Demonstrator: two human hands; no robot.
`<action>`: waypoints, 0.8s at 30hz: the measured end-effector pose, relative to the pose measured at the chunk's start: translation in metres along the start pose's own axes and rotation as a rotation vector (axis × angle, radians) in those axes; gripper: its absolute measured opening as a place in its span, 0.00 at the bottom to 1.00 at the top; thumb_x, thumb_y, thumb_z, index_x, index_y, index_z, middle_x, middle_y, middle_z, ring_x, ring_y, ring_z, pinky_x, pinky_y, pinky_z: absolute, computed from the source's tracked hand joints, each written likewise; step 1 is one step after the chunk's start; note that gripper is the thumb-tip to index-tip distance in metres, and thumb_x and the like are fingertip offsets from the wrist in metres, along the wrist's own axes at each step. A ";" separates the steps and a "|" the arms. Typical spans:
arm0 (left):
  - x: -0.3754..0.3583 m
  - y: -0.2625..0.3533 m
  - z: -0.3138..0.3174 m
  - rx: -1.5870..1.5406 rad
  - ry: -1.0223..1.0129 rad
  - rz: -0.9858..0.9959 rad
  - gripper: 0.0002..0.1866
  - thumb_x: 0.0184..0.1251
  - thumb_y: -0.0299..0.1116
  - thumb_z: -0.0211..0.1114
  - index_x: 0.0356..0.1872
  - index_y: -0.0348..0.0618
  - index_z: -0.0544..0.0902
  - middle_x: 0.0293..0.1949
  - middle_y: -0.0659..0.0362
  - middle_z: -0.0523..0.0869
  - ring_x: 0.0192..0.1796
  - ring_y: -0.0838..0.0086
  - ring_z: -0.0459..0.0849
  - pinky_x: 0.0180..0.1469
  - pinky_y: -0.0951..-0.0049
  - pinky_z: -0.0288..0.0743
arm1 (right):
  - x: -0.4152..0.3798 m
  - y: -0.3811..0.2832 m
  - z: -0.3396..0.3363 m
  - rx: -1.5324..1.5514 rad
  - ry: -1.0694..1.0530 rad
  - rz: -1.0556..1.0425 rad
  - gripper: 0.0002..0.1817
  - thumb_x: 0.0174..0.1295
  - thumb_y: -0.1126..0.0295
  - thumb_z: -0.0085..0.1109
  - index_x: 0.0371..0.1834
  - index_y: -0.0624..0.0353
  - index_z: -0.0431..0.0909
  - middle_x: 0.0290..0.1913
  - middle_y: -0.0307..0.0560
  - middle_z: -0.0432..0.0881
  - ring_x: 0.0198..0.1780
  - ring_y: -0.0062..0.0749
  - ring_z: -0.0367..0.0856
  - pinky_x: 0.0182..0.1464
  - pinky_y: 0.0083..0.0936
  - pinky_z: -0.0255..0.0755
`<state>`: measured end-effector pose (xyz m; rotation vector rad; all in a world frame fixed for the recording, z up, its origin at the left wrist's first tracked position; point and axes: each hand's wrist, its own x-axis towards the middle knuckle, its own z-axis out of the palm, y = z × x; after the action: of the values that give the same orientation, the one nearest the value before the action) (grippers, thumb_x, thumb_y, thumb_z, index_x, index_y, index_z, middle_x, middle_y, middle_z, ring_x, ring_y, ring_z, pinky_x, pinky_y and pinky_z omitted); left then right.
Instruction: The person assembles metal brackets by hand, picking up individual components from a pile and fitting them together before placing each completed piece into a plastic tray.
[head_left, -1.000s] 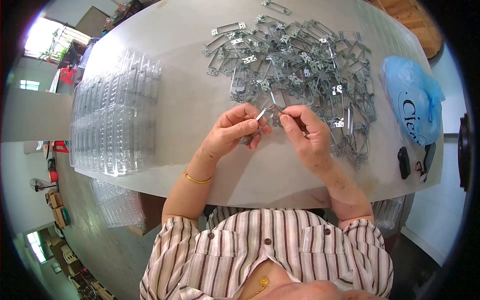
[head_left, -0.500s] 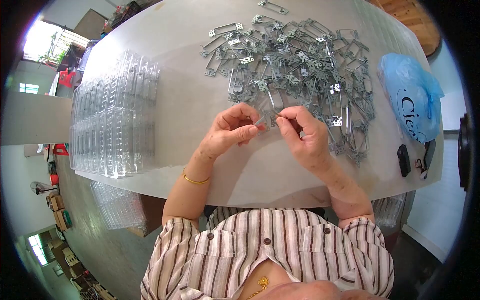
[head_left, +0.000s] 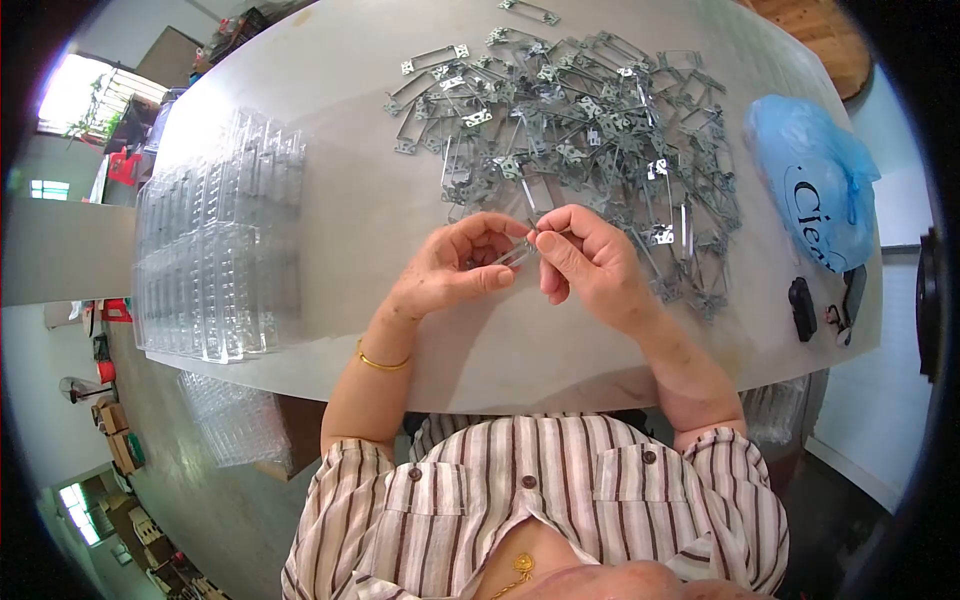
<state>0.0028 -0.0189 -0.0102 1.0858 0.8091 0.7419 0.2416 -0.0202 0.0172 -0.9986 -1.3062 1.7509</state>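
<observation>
The right hand point(head_left: 595, 262), at the centre of the frame, pinches the upper end of a thin, silver-grey metal bracket point(head_left: 513, 256) between thumb and forefinger. The left hand point(head_left: 445, 270), just left of it, curls loosely around the bracket, its thumb parted from the forefinger; whether its other fingers grip, I cannot tell. Half a second ago a gap lay between the hands; now the right fingertips have come across to the left ones, so the piece seems to be in mid-handling, shared by both.

Just beyond, toward the upper centre, a heaped pile of similar grey metal brackets point(head_left: 590, 130) covers part of the pale, smooth tabletop point(head_left: 360, 210). Clear, ribbed plastic trays point(head_left: 215, 240) stand at the left; a tied, translucent blue plastic bag point(head_left: 810, 185) sits at the upper right, above a small black object point(head_left: 802, 308).
</observation>
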 end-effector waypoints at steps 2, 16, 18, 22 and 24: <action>0.000 -0.001 0.001 0.042 -0.037 -0.007 0.32 0.62 0.34 0.80 0.65 0.34 0.77 0.53 0.58 0.85 0.53 0.78 0.83 0.58 0.75 0.77 | -0.001 -0.003 -0.001 -0.011 -0.015 0.069 0.09 0.78 0.65 0.57 0.48 0.60 0.77 0.23 0.35 0.79 0.24 0.14 0.77 0.27 0.17 0.72; -0.002 0.012 0.005 0.384 -0.344 -0.008 0.28 0.65 0.36 0.78 0.61 0.30 0.82 0.43 0.60 0.87 0.40 0.83 0.81 0.42 0.78 0.76 | 0.001 0.002 -0.001 -0.239 0.160 -0.190 0.06 0.74 0.70 0.61 0.37 0.59 0.80 0.24 0.23 0.70 0.25 0.05 0.61 0.25 0.14 0.54; -0.003 0.001 0.009 0.284 -0.281 -0.015 0.28 0.65 0.36 0.77 0.61 0.29 0.82 0.41 0.59 0.87 0.38 0.82 0.81 0.40 0.78 0.76 | 0.003 0.002 -0.004 -0.230 0.187 -0.224 0.07 0.75 0.69 0.61 0.37 0.59 0.80 0.24 0.24 0.71 0.25 0.05 0.61 0.25 0.14 0.54; -0.005 -0.002 -0.001 -0.120 -0.143 -0.045 0.28 0.67 0.36 0.75 0.62 0.29 0.80 0.38 0.57 0.86 0.35 0.78 0.82 0.33 0.77 0.77 | 0.004 -0.005 -0.007 -0.037 0.247 -0.173 0.07 0.77 0.66 0.59 0.40 0.56 0.80 0.25 0.28 0.76 0.23 0.07 0.67 0.25 0.13 0.60; -0.002 -0.011 -0.008 -0.193 -0.151 0.020 0.28 0.69 0.38 0.73 0.62 0.28 0.80 0.39 0.53 0.87 0.37 0.74 0.84 0.29 0.76 0.78 | 0.002 -0.009 -0.010 0.018 0.235 -0.163 0.07 0.78 0.65 0.58 0.42 0.55 0.79 0.25 0.30 0.77 0.23 0.09 0.69 0.24 0.12 0.62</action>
<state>-0.0037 -0.0197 -0.0223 0.9642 0.5860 0.7297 0.2509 -0.0126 0.0239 -1.0234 -1.1856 1.4727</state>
